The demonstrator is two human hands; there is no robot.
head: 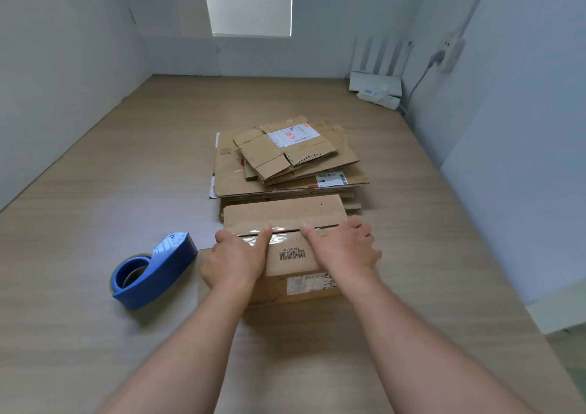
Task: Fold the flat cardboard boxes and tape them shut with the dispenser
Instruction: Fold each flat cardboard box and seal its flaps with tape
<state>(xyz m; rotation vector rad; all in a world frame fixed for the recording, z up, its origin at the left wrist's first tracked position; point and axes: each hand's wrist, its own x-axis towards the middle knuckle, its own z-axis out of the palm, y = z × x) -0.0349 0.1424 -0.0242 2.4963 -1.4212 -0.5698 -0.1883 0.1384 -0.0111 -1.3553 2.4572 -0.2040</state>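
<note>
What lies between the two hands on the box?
Head view: a barcode label and glossy tape strip on the box, between left hand and right hand.
</note>
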